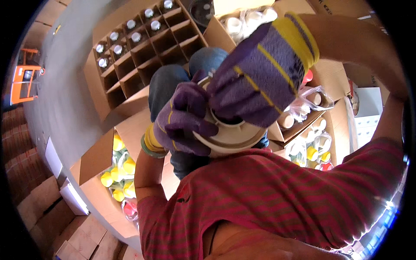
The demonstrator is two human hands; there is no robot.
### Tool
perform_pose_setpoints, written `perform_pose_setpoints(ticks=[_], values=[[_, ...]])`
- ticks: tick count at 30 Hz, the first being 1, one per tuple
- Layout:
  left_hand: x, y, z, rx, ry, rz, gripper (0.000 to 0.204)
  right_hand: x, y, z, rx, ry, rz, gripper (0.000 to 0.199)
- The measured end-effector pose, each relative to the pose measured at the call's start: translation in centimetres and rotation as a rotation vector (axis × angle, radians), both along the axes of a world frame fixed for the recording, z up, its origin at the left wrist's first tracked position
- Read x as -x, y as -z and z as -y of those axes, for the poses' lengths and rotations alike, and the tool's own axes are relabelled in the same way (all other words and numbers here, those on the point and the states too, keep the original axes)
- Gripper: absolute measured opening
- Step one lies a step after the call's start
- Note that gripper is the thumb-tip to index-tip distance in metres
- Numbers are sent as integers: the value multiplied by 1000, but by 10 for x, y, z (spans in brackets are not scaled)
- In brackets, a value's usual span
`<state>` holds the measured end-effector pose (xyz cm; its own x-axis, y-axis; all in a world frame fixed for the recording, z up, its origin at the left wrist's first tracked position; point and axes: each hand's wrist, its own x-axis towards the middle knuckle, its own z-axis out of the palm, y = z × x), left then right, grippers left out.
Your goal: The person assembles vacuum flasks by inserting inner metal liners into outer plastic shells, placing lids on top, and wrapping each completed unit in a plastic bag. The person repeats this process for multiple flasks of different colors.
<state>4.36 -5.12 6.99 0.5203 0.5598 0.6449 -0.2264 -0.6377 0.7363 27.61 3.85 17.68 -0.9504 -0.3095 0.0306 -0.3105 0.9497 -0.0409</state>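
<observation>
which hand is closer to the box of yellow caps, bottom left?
Left. The left hand grips the cream lid just above the yellow caps; the right hand is on the lid's far side.

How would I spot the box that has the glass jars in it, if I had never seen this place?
Start at the grey floor on the upper left. On it lies a wide, open cardboard box with a divider grid, just beyond the person's knees. Unlike the boxes of yellow lids and bagged parts, only its far cells hold clear jars with silver tops; the near cells stand empty.
</observation>
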Motion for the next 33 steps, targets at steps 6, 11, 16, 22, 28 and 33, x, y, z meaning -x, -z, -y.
perform_pose_setpoints(ticks=[6,11,16,22,28,33], values=[[-3,12,-3,49,43,27,45,0,-12,-11,-107,-151,25,20],[3,-5,-1,-26,2,-95,47,23,1,-26,-139,-307,6,21],[10,-10,-4,-84,19,-151,45,32,6,-33,-116,-405,-32,23],[-7,-6,4,4,-139,-150,45,1,35,-27,0,-161,-76,33],[-26,5,10,108,-320,-130,47,-34,54,13,353,703,174,32],[-44,7,11,25,-382,-151,45,-19,28,38,575,1085,206,46]])
